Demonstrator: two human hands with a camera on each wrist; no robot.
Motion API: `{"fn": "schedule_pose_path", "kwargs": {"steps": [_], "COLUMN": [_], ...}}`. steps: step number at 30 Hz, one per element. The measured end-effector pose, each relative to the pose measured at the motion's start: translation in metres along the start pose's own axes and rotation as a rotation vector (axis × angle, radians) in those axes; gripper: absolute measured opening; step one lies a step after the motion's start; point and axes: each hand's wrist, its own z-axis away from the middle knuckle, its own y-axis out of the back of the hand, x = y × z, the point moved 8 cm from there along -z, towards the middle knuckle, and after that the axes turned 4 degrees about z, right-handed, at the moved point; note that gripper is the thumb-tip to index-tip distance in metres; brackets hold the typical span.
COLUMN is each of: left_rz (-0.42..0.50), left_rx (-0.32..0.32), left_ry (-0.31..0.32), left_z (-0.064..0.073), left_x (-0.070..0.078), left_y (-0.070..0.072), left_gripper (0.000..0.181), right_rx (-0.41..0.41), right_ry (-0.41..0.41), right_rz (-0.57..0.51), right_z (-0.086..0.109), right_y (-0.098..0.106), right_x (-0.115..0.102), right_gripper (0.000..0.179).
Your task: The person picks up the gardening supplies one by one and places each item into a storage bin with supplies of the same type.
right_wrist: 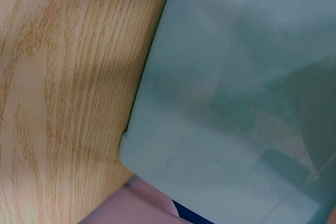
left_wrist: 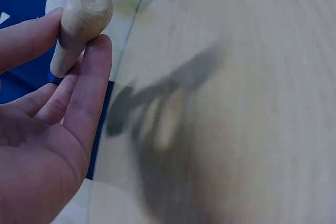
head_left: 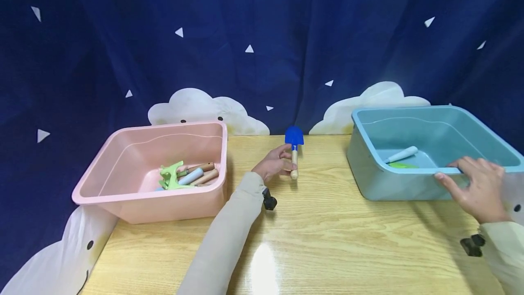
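Note:
Between the two tubs my left hand (head_left: 275, 164) pinches a toy shovel (head_left: 294, 160) with thumb and fingers, blade pointing away. Its scoop is blue and its handle is pale wood. In the left wrist view the rounded handle end (left_wrist: 90, 11) stands apart from the tabletop, above its shadow. At the right, my right hand (head_left: 479, 188) grips the near rim of a blue-green tub (head_left: 409, 185), fingers over the edge and thumb outside. The right wrist view mostly shows that tub's outer wall (right_wrist: 210, 103).
A pink tub (head_left: 163, 206) at the left holds several wooden and light-blue handles (head_left: 191, 176) and a light-green piece (head_left: 169, 176). Inside the blue-green tub lie a pale-blue handle (head_left: 401, 155) and a bright-green piece (head_left: 402, 165). A dark-blue curtain (head_left: 262, 8) hangs behind the wooden table (head_left: 348, 240).

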Motion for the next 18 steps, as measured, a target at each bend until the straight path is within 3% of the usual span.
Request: {"fn": "schedule_pose_path", "kwargs": {"steps": [4, 9, 18], "left_rz": [-0.018, -0.011, -0.027], "left_rx": [0.005, -0.030, -0.102], "left_ry": [0.001, -0.011, -0.009], "left_z": [-0.003, -0.005, 0.000], "left_x": [0.013, 0.025, 0.026], "left_y": [0.001, -0.008, -0.030], "left_gripper": [0.081, 0.080, 0.080], "right_rx": [-0.011, -0.016, -0.021], "right_ry": [0.004, -0.009, -0.017], "right_rz": [0.007, 0.009, 0.010], "right_z": [-0.002, 0.000, 0.001], "right_y": [-0.002, -0.002, -0.003], "right_x": [0.000, 0.003, 0.003], "right_gripper": [0.048, 0.045, 0.043]}}
